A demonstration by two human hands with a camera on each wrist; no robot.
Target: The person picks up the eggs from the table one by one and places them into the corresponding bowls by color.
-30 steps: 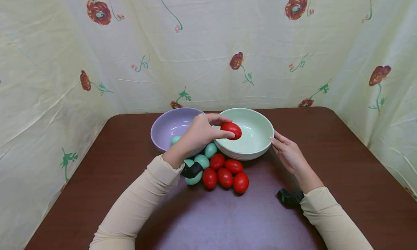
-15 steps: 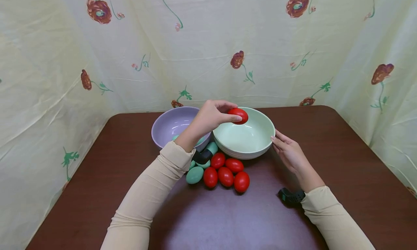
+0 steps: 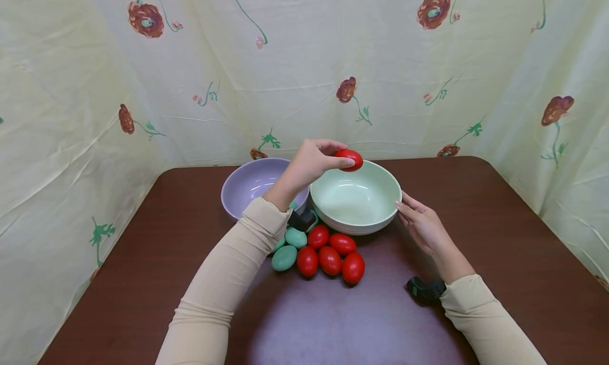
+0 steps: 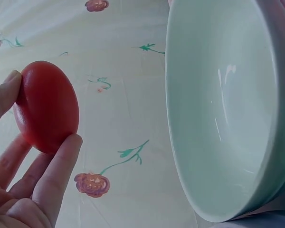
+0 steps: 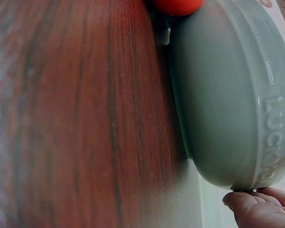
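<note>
Red egg (image 4: 46,107) sits pinched between the thumb and fingertips of the left hand (image 3: 309,160), its right end jutting past the thumb tip and the palm clear of its surface. It appears to hang over the far rim of the pale green bowl (image 3: 352,203), though the head view makes its height hard to judge. The right hand (image 3: 425,227) rests its fingers against that bowl's right outer wall. To the left stands a purple bowl (image 3: 240,193); nearer, green eggs (image 3: 284,258) and five other red eggs (image 3: 330,261) lie on the wood-grain table (image 3: 142,222).
</note>
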